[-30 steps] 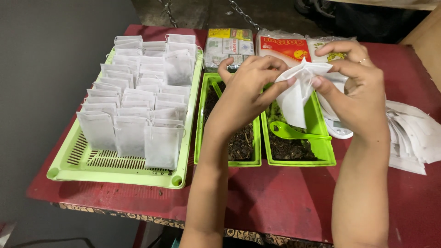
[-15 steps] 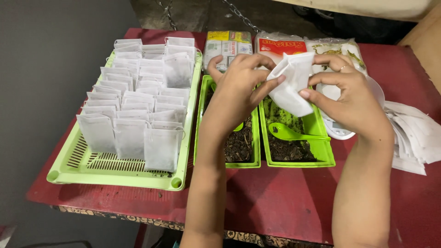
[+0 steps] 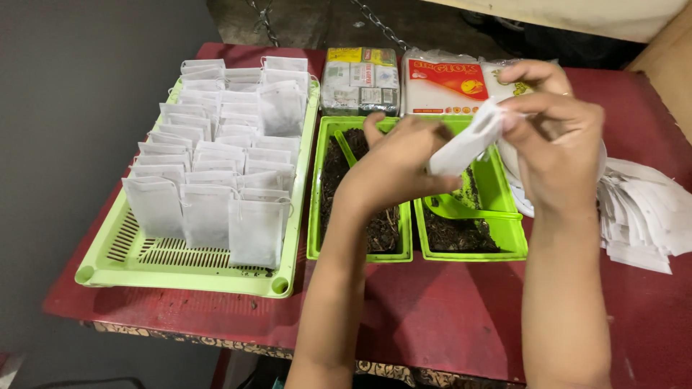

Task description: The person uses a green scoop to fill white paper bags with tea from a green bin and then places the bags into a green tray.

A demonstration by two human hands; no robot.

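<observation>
A small white filter bag hangs above two green trays, held from both sides. My left hand grips its lower end and my right hand pinches its upper end. Under the bag, the right green tray holds dark dried leaves and a green plastic spoon. The left green tray also holds dark leaves and sits beneath my left hand.
A large slotted green tray at the left carries several rows of upright filled white bags. Packets lie at the table's far side. A pile of empty white bags lies at the right on the red table.
The bag has been turned from hanging open-faced to a flatter slant. My left hand dropped lower beneath it, and my right hand shifted its pinch to the bag's upper end.
</observation>
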